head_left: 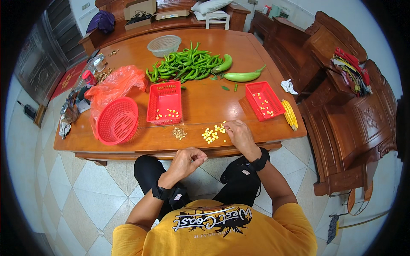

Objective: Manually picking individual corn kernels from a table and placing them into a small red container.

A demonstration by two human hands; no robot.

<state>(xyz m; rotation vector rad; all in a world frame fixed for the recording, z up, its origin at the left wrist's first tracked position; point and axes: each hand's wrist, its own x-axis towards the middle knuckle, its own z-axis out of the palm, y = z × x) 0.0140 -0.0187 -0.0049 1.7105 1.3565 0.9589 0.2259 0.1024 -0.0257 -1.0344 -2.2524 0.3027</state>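
My right hand (242,137) reaches over the table's near edge, its thumb and fingers pinched together beside a loose pile of yellow corn kernels (209,135). Whatever is between those fingertips is too small to make out. Just off the table edge, above my lap, my left hand (184,163) is curled with thumb and forefinger together; its grip is hidden. Left of the kernels lies a little heap of pale brown bits (179,133). A red rectangular basket (148,102) holds scattered kernels at its near end, and a second red basket (277,94) at the right holds several more.
A corn cob (290,115) lies by the right edge near a crumpled tissue (289,86). Green peppers (188,64) are heaped farther back, with light green eggplants (242,77) beside them. A round red basket (117,120), orange plastic bag (112,87) and pale colander (164,45) stand leftward.
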